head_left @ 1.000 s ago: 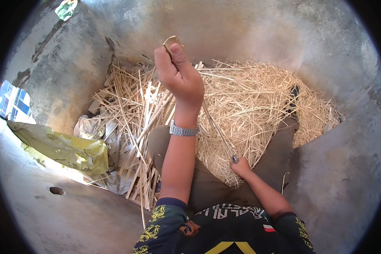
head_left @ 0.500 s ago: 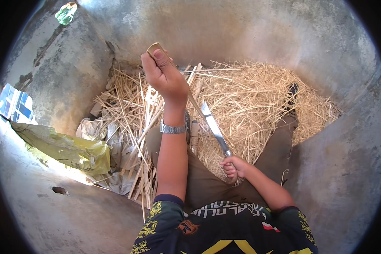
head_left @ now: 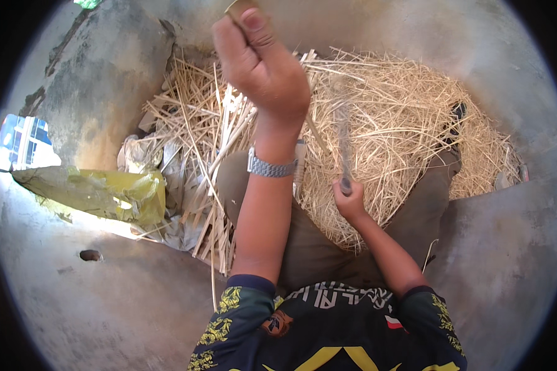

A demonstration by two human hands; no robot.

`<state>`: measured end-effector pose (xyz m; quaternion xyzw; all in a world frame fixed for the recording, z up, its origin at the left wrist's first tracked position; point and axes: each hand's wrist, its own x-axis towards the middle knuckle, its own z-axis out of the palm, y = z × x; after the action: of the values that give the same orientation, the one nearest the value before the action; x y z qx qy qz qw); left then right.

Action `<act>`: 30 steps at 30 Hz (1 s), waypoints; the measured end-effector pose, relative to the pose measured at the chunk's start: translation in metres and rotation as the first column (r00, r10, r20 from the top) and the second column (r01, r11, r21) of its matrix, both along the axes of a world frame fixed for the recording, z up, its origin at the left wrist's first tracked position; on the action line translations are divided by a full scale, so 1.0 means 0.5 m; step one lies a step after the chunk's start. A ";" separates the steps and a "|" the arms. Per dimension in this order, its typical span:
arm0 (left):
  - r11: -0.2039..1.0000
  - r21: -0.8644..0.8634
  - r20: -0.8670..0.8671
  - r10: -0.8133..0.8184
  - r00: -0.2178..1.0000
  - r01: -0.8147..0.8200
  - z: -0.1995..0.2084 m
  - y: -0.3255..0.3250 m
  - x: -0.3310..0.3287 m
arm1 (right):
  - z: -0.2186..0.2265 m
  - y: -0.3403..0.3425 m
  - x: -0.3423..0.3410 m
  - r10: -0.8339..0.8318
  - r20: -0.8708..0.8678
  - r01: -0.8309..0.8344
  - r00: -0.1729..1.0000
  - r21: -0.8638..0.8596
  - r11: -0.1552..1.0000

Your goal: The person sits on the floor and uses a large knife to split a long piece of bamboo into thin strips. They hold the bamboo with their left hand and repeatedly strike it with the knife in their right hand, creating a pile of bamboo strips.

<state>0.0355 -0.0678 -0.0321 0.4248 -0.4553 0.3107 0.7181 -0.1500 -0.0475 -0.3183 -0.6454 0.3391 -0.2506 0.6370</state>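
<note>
My left hand (head_left: 263, 68), raised at the top centre with a metal-band watch on its wrist, is closed round a flat tan strip (head_left: 238, 8) that looks like bamboo. The strip's end shows beyond the thumb; a lower length reappears right of the wrist, and the hand and forearm hide the part between. To its right, my right hand (head_left: 351, 201) is closed round the handle of a long knife (head_left: 343, 127). Motion smears the blade, which points away from me over the shavings. I see a gap between blade and strip.
A heap of pale shavings (head_left: 396, 123) spreads between and beyond my legs. Several split strips (head_left: 195, 117) lie in a tangle on the left, beside a torn yellow-green plastic sheet (head_left: 120, 195). Stained concrete walls (head_left: 390, 28) enclose the space.
My right hand has moved forward and swung the knife from a leftward slant to nearly straight ahead. My left hand, still gripping the strip, is higher. The whole view has shifted a little.
</note>
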 end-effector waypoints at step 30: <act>0.985 0.002 -0.127 -0.170 0.977 0.171 -0.003 0.027 0.033 | 0.054 -0.054 0.011 -0.018 -0.080 -0.003 0.997 -0.254 0.967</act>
<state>0.0520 -0.0543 -0.0334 0.4076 -0.4458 0.2176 0.7666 -0.1445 -0.0746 -0.2915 -0.7299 0.3324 -0.2678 0.5339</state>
